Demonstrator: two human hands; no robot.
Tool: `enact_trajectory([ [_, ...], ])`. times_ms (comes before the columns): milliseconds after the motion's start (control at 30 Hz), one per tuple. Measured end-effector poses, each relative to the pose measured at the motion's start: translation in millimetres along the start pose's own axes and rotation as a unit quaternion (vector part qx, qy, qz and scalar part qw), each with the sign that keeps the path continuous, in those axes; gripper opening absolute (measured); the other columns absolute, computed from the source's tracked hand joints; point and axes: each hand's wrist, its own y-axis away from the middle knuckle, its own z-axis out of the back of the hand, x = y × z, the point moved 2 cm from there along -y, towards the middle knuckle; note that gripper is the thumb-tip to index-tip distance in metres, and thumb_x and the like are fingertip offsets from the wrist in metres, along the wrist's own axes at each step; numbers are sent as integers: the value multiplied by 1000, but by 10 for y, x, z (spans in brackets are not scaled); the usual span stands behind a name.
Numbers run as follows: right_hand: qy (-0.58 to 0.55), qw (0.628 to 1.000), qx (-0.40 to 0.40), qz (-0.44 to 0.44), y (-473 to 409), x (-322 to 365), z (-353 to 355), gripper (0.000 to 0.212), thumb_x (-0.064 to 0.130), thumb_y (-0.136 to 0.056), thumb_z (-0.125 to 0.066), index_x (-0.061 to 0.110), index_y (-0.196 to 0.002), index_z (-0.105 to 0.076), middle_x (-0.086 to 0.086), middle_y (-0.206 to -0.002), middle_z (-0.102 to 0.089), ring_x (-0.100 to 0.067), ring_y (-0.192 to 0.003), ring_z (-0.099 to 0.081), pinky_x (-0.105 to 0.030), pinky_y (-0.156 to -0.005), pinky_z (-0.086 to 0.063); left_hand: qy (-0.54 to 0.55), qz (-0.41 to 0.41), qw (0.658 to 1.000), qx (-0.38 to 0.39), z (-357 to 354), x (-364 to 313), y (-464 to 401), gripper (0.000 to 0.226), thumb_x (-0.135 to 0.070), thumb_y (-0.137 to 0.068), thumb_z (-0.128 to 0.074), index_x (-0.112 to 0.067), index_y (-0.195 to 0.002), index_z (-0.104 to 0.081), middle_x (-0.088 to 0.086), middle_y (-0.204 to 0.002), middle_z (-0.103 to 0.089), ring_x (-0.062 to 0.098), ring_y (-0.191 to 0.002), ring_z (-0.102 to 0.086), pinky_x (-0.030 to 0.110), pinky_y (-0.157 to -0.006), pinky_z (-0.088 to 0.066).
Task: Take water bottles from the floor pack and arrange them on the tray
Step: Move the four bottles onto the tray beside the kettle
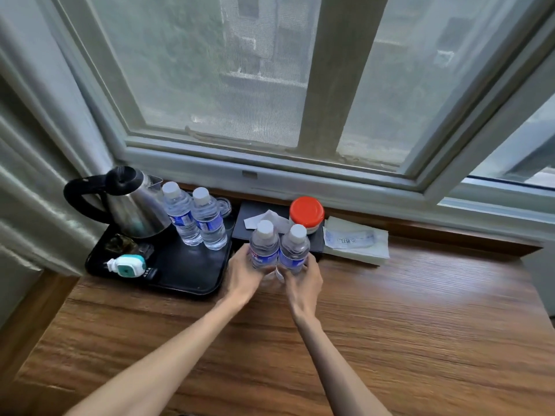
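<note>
Wooden desk [390,325] under the window. Left hand [243,277] and right hand [303,280] each gripping a bottle [264,247], [295,250] just right of the tray [186,274]. Probably worth sliding left, setting both upright beside the two bottles [195,217] already standing there, avoiding knocking them.

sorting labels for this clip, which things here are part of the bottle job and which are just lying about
Part of the job:
left hand and its bottle
right hand and its bottle
two bottles standing on the tray
black tray

Just lying about:
kettle
red-lidded jar
tissue box
folded paper
</note>
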Motion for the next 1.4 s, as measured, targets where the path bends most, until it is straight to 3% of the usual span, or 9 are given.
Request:
enact_trajectory([
  [100, -8, 1000, 6, 13, 194, -20, -27, 52, 27, -72, -83, 24, -120, -64, 8, -115, -71, -11, -107, -65, -42, -94, -53, 28, 10, 1000, -11, 148, 86, 151, 54, -43, -53, -91, -24, -99, -69, -9, -91, -79, 1, -89, -73, 39, -77, -61],
  [267, -62, 998, 6, 26, 598, 227, -222, 57, 45, -68, -73, 21, -119, -64, 8, -113, -70, -3, -104, -65, -34, -92, -54, 89, -6, 995, -49, 635, 144, 311, 62, -37, -52, -96, -22, -107, -72, -8, -97, -78, 6, -94, -73, 40, -82, -61],
  [433, -82, 996, 23, 35, 825, 552, -739, 45, 24, -74, -83, 19, -115, -66, 7, -110, -72, -1, -101, -65, -22, -89, -52, 98, 10, 992, -77, 1260, 322, 138, 58, -34, -47, -95, -24, -98, -71, -5, -95, -78, 11, -94, -73, 46, -83, -61],
  [533, -91, 995, 27, 28, 936, 737, -1057, 49, 30, -73, -85, 20, -116, -65, 10, -110, -71, 4, -98, -64, -9, -83, -47, 82, 31, 993, -81, 1568, 489, -33, 58, -34, -42, -96, -23, -92, -69, -6, -90, -78, 10, -90, -74, 47, -80, -61],
  [667, -93, 996, 10, 3, 994, 798, -1452, 51, 29, -71, -86, 27, -116, -64, 14, -111, -70, 5, -98, -64, -23, -86, -52, 51, 29, 996, -64, 1818, 589, -180, 61, -27, -44, -98, -16, -96, -68, -7, -90, -77, 9, -87, -73, 44, -78, -61],
  [900, -45, 998, -23, -28, 871, 690, -1820, 46, 23, -68, -85, 29, -107, -61, 9, -106, -69, -7, -97, -65, -39, -88, -55, 15, 36, 999, -23, 1879, 759, -442, 63, -40, -43, -95, -18, -93, -63, -4, -88, -74, 17, -83, -70, 44, -74, -59],
  [1167, -27, 999, -41, 1, 830, 691, -1901, 54, 41, -73, -85, 21, -114, -56, 3, -108, -64, -14, -98, -64, -42, -88, -55, -40, 27, 999, 1, 1827, 768, -620, 58, -52, -48, -83, -23, -92, -59, -2, -95, -70, 23, -88, -67, 42, -73, -57],
  [1267, -14, 999, -49, 8, 747, 688, -1939, 55, 34, -73, -87, 17, -115, -56, -1, -109, -63, -18, -99, -64, -46, -89, -54, -45, 12, 999, -11, 1794, 766, -672, 67, -54, -43, -88, -18, -92, -58, 3, -96, -70, 27, -90, -67, 44, -74, -56],
  [1400, -1, 999, -42, 6, 681, 645, -1952, 57, 32, -72, -88, 21, -117, -56, 1, -112, -63, -18, -103, -63, -45, -91, -54, -52, 9, 998, -26, 1756, 743, -692, 62, -42, -47, -93, -15, -90, -56, 6, -97, -69, 30, -91, -66, 38, -72, -53],
])
